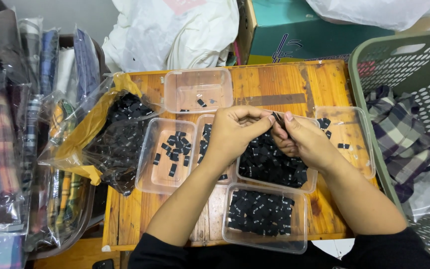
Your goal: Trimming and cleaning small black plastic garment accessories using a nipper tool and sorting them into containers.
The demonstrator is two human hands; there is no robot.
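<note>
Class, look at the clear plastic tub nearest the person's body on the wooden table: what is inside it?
The clear rectangular plastic tub holds a dense layer of small black fabric labels. They cover most of its floor, so anything beneath them cannot be seen.

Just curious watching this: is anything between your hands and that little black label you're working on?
No. Both hands, left and right, already pinch the label between their fingertips above the fullest tray; nothing visible lies between.

I take this for a small garment workroom: clear tubs (pixel 267 216) of black fabric labels on a wooden table (pixel 284 82), bagged folded clothes (pixel 6 149) left, laundry basket (pixel 399 65) right.
</note>
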